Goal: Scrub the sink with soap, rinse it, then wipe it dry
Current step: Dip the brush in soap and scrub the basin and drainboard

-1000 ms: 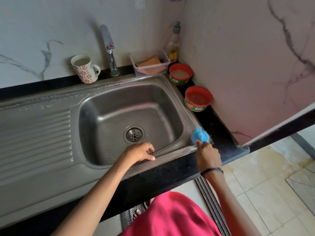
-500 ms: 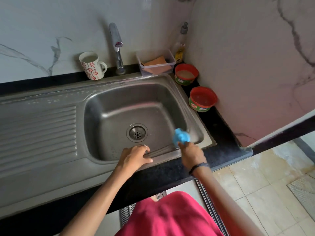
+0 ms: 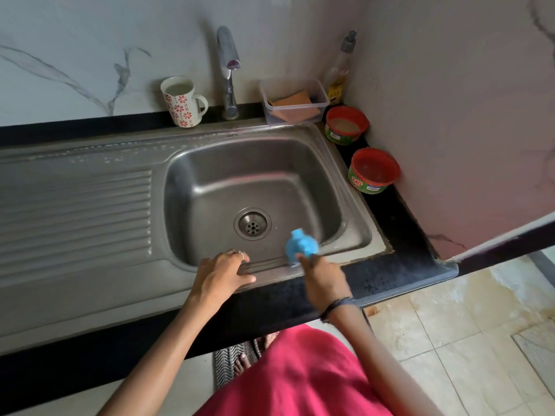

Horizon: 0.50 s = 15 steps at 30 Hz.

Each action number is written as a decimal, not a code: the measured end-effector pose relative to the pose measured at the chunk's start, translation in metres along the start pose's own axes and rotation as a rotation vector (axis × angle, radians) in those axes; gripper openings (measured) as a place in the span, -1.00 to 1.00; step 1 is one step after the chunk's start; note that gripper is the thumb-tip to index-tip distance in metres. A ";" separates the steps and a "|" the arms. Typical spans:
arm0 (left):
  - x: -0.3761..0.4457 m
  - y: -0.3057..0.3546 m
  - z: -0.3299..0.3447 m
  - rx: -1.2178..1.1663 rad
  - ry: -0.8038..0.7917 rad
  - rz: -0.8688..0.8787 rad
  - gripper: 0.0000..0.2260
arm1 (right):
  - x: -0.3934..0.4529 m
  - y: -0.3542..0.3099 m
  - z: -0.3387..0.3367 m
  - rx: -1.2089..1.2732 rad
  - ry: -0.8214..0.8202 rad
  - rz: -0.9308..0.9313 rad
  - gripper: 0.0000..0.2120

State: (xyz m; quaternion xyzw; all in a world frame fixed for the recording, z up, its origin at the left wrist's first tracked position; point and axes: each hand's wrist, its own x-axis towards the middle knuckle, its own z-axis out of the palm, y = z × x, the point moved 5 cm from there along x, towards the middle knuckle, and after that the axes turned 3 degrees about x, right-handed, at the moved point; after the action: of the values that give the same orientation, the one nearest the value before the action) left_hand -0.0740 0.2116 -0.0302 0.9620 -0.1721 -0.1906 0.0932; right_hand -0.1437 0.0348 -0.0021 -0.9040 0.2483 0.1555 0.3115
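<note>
A steel sink (image 3: 210, 181) with a round drain (image 3: 252, 224) is set in a black counter, its ribbed drainboard to the left. My right hand (image 3: 322, 277) grips a blue scrubber (image 3: 301, 247) at the basin's front rim, just right of the drain. My left hand (image 3: 223, 273) rests on the front rim with its fingers curled over the edge into the basin. A chrome tap (image 3: 228, 70) stands behind the basin. Two red soap tubs sit to the right, the farther tub (image 3: 346, 124) and the nearer tub (image 3: 374, 171).
A flowered mug (image 3: 181, 102) stands left of the tap. A clear box (image 3: 292, 100) holding an orange sponge and a liquid soap bottle (image 3: 341, 70) sit in the back corner. A wall closes the right side. The counter edge drops to a tiled floor.
My right hand has carried the blue scrubber left from the sink's front right corner along the front rim, toward my left hand. My left hand has stayed on the rim.
</note>
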 end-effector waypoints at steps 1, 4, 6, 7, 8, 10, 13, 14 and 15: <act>0.000 -0.001 -0.001 0.007 0.003 -0.003 -0.59 | -0.008 -0.013 0.015 -0.015 -0.046 -0.059 -0.58; -0.004 -0.003 -0.003 0.013 0.006 -0.003 -0.60 | -0.013 -0.012 0.012 -0.042 -0.029 -0.036 -0.56; -0.008 -0.006 -0.004 0.010 0.023 0.005 -0.62 | -0.007 0.012 -0.016 -0.010 0.054 0.091 -0.54; -0.011 -0.008 -0.004 0.005 0.037 0.007 -0.63 | -0.006 0.024 -0.029 -0.034 0.096 0.132 -0.55; -0.014 -0.011 -0.004 -0.001 0.052 0.005 -0.64 | -0.005 0.032 -0.039 -0.073 0.123 0.153 -0.57; -0.019 -0.017 -0.003 -0.023 0.081 -0.012 -0.64 | -0.010 0.032 -0.038 -0.091 0.110 0.157 -0.58; -0.025 -0.025 -0.003 -0.040 0.132 -0.053 -0.67 | -0.023 -0.005 0.003 -0.015 -0.024 0.040 -0.57; -0.027 -0.027 -0.003 -0.046 0.146 -0.062 -0.69 | -0.029 -0.020 0.019 -0.016 -0.083 -0.018 -0.57; -0.028 -0.030 -0.002 -0.051 0.152 -0.069 -0.71 | -0.035 -0.033 0.030 -0.025 -0.126 -0.072 -0.57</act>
State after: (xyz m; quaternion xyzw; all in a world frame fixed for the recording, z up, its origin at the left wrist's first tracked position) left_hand -0.0889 0.2496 -0.0260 0.9763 -0.1266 -0.1243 0.1239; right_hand -0.1586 0.0892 0.0063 -0.9045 0.1933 0.2040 0.3208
